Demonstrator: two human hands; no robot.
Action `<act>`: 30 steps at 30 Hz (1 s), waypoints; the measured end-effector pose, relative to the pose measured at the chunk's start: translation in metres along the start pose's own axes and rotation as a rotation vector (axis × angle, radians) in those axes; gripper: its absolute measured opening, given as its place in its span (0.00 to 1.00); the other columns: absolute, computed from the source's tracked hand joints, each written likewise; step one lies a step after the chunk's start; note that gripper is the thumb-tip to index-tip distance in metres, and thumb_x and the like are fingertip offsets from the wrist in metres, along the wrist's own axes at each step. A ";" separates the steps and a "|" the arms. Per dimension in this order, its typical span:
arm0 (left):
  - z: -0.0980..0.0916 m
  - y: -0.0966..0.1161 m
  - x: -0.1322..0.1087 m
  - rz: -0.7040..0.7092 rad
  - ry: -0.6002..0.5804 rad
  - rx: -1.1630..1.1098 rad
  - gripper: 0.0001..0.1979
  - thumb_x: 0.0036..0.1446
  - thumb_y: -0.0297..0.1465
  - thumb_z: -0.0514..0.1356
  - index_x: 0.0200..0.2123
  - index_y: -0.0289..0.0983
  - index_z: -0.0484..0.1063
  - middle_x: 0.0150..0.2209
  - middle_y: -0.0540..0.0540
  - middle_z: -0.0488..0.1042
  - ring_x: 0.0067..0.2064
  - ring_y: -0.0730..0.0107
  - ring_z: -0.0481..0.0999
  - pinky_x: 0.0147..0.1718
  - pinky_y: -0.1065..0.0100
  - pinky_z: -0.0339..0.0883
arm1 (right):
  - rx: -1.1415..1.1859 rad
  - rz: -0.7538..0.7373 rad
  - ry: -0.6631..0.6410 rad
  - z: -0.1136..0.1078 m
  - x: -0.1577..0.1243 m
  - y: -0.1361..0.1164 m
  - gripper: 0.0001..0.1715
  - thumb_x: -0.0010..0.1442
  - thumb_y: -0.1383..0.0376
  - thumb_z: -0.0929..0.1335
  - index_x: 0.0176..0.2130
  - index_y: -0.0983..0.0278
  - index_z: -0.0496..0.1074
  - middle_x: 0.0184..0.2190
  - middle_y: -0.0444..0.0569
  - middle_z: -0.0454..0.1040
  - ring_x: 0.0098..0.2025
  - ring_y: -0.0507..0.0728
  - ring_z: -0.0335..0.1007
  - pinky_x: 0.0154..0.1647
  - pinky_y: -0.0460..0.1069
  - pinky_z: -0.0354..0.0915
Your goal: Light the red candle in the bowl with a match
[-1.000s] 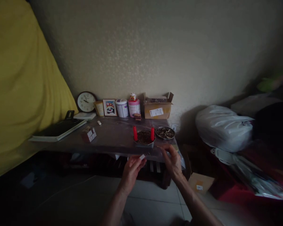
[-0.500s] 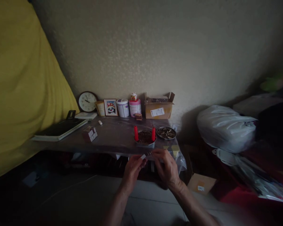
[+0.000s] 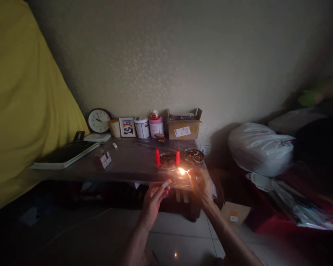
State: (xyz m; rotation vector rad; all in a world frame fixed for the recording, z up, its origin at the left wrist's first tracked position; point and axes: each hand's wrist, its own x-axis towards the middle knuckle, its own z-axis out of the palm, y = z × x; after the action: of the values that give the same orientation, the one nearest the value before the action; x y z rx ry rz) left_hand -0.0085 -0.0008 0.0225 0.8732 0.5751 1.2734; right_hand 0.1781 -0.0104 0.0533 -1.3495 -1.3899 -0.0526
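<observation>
My left hand (image 3: pixel 152 201) is closed around a small matchbox (image 3: pixel 167 183), held low in front of the table edge. Between the fingertips of my right hand (image 3: pixel 201 184) is a burning match (image 3: pixel 185 171), its flame pointing left. The flame is just below and in front of two upright red candles, the left candle (image 3: pixel 157 157) and the right candle (image 3: pixel 178 157). Neither candle shows a flame. They stand at the sides of a round dish (image 3: pixel 168 170) with dark grainy contents. Beside it is a second round dish (image 3: pixel 193 162) holding pale sticks.
On the table (image 3: pixel 130 159) are a stack of small boxes (image 3: pixel 103 159) and a laptop-like dark flat object (image 3: pixel 69 151). A clock (image 3: pixel 99 120), a framed panda picture (image 3: pixel 127 127), tins and a cardboard box (image 3: pixel 183 129) line the wall. A white bag (image 3: pixel 261 147) sits at right.
A flame now burns on the match. My right hand has moved right and slightly up, away from the matchbox in my left hand. The view has shifted slightly.
</observation>
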 end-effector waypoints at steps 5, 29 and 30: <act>0.000 0.005 0.000 0.001 0.024 0.005 0.09 0.50 0.34 0.62 0.35 0.36 0.71 0.44 0.43 0.76 0.42 0.67 0.75 0.44 0.64 0.64 | 0.032 0.118 0.023 -0.012 0.007 -0.005 0.11 0.58 0.60 0.62 0.30 0.63 0.69 0.31 0.47 0.71 0.33 0.55 0.67 0.32 0.48 0.62; 0.001 0.006 0.000 -0.050 0.054 0.056 0.13 0.46 0.36 0.64 0.34 0.36 0.72 0.41 0.42 0.77 0.41 0.65 0.75 0.43 0.64 0.64 | 0.148 0.172 0.043 -0.021 0.012 0.007 0.14 0.58 0.56 0.62 0.32 0.63 0.69 0.28 0.45 0.69 0.30 0.53 0.66 0.30 0.46 0.61; 0.001 0.005 0.000 -0.051 0.055 0.058 0.13 0.46 0.37 0.64 0.34 0.36 0.72 0.40 0.42 0.77 0.41 0.65 0.75 0.43 0.64 0.64 | 0.144 0.165 0.041 -0.021 0.012 0.008 0.14 0.58 0.56 0.62 0.32 0.63 0.69 0.28 0.45 0.70 0.30 0.53 0.66 0.30 0.47 0.61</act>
State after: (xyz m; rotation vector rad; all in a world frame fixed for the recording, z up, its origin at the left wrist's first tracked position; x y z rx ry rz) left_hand -0.0107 -0.0008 0.0268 0.8682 0.6762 1.2425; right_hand 0.2010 -0.0139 0.0641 -1.3305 -1.2205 0.1269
